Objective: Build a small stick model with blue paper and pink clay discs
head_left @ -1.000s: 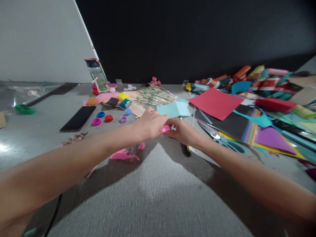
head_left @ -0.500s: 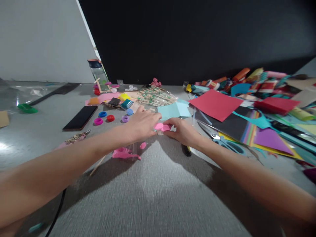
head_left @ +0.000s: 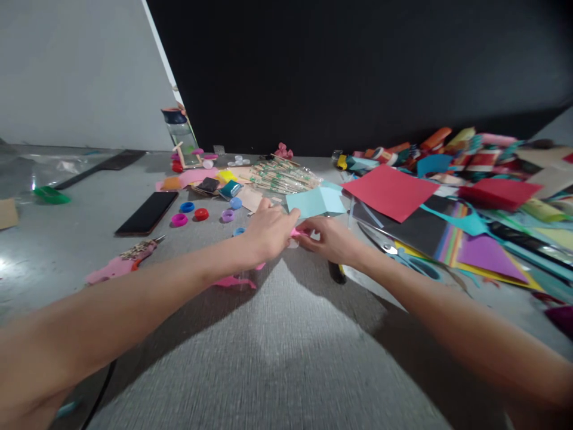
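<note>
Mid-frame I've got both hands together over the grey surface (head_left: 277, 334). My left hand (head_left: 268, 230) and right hand (head_left: 333, 239) each pinch one small pink paper piece (head_left: 299, 232) between them, grip closed on it. Light blue paper (head_left: 316, 202) sits just above, scissors (head_left: 398, 254) right of center, phone (head_left: 147, 213) at left.

1 head-worn view, looking forward and down along both forearms onto grey table (head_left: 286, 358). Hands close, frame centre; black backdrop across upper frame; paper clutter at right edge. No second view.
</note>
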Demonstrator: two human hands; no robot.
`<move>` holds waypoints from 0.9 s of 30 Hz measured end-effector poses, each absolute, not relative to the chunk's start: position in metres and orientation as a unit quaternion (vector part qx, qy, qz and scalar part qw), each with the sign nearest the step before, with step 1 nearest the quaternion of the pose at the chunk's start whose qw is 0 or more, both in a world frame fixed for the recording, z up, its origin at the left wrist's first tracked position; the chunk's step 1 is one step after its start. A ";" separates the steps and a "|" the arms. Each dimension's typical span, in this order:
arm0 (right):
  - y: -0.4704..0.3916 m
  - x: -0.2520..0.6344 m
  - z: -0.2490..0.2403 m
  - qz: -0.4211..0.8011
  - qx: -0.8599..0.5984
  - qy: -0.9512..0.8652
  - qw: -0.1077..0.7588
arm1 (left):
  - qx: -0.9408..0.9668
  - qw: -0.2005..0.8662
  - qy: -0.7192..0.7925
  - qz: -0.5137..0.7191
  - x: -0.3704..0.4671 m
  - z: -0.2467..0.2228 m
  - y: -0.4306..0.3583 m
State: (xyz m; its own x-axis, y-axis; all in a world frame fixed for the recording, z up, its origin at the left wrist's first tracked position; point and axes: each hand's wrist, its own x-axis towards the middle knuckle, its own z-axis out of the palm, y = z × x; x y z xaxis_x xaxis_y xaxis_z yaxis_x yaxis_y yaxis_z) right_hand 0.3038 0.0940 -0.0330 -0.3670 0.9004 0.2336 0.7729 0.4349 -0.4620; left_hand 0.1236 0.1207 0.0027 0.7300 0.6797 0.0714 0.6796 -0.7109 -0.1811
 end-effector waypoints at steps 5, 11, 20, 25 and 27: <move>0.094 0.305 -0.034 0.177 -0.544 -0.777 0.262 | -0.925 0.094 -0.369 -0.003 0.124 -0.001 0.122; 0.102 0.315 -0.046 0.237 -0.598 -0.678 0.356 | -0.924 0.085 -0.373 -0.020 0.124 -0.005 0.125; 0.054 0.313 -0.023 0.212 -0.524 -0.670 0.481 | -0.901 -0.102 -0.356 -0.224 0.102 0.022 0.089; 0.003 0.291 -0.012 0.038 -0.354 -0.826 0.437 | -0.716 -0.549 -0.327 -0.279 0.092 0.016 0.047; -0.007 0.285 -0.010 0.035 -0.335 -0.836 0.434 | -0.678 -0.595 -0.319 -0.291 0.089 0.011 0.038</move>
